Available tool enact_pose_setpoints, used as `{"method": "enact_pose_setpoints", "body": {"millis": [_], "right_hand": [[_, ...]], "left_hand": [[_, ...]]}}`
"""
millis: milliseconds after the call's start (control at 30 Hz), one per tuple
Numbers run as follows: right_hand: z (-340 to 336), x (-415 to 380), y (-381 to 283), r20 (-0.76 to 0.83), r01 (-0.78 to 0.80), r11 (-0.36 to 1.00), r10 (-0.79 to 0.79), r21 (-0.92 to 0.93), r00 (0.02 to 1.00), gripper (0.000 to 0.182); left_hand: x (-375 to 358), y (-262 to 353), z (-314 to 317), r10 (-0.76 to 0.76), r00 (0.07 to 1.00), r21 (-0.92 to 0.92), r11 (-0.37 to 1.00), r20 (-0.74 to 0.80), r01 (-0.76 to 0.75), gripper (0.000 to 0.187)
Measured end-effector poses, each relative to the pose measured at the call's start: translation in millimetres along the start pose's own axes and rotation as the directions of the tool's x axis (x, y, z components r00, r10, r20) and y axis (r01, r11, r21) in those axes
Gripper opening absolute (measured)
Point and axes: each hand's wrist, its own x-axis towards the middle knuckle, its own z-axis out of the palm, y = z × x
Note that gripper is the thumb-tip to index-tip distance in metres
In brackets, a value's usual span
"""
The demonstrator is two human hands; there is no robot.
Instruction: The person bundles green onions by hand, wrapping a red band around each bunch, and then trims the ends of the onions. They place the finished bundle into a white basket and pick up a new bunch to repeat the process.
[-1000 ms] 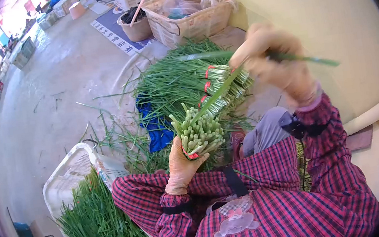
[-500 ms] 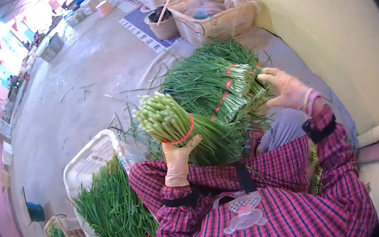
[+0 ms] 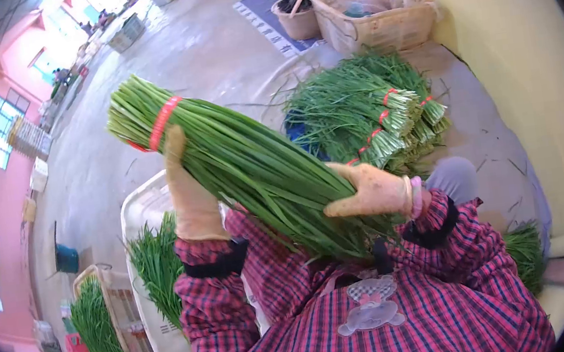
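A thick bundle of garlic chives (image 3: 245, 159) lies slantwise across my lap, its cut stem ends at the upper left and its leaves at the lower right. Near the stem ends a red band (image 3: 164, 122) circles it. My gloved left hand (image 3: 189, 194) grips the bundle just below the band, partly hidden behind it. Further down, my gloved right hand (image 3: 372, 192) is closed round the leafy part. Beyond my right hand, a pile of chive bundles (image 3: 365, 106) with red bands rests on a sheet on the floor.
To my left stands a white crate (image 3: 139, 264) with chives in it, and past it a second crate (image 3: 125, 322) of chives. A basket of plastic bags (image 3: 376, 27) and a bucket (image 3: 297, 23) stand behind the pile. The yellow wall (image 3: 507, 57) rises on my right.
The bundle has been raised and tilted so its length runs across my view. My right hand has left the pile and closed on the leaves. The view has turned to the left.
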Motion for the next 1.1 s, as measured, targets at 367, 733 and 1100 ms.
{"method": "enact_pose_setpoints", "body": {"millis": [367,733,1100], "right_hand": [[-11.8,-15.9,56.8,0.054,-0.309,0.868,0.314,0.388,0.948,0.048],[3.9,13.1,99.3,0.045,-0.418,0.780,0.451,0.466,0.892,0.042],[5.6,21.1,143.5,0.012,-0.524,0.665,0.613,0.532,0.790,0.044]], "left_hand": [[-78.2,255.1,-95.1,0.391,0.890,0.713,0.691,-0.235,-0.115,0.050],[-45.1,109.2,-298.6,0.013,0.929,0.925,0.105,-0.369,0.365,0.069],[54.5,-71.4,-365.6,0.155,0.835,0.825,-0.139,-0.527,0.547,0.086]]}}
